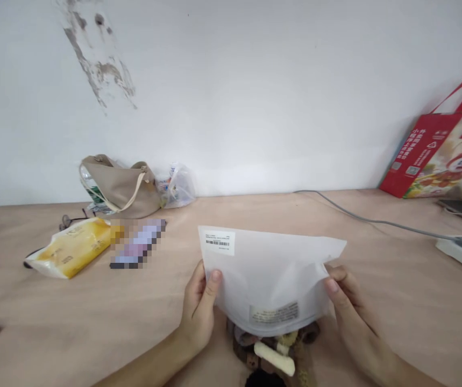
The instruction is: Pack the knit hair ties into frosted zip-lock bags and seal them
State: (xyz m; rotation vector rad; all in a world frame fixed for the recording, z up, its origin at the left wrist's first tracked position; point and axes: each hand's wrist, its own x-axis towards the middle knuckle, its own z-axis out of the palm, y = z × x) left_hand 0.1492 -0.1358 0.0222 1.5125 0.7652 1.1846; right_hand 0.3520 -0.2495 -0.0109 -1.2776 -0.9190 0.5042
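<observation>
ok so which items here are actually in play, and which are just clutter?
In play: white pouch, gripped at its sides by left hand and right hand; brown and cream pile just below it.
Lying about: beige shoulder bag, yellow pack, glasses, clear plastic bag, red gift bag, grey cable, power strip.

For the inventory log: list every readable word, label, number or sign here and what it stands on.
Nothing reads clearly enough to quote.
Barcode sticker on the white pouch: print too small.
Grey label low on the same pouch: blurred.
Red carrier bag: white characters, blurred.
Yellow packet: lettering too faint.
Pixelated object beside it: masked.
</observation>
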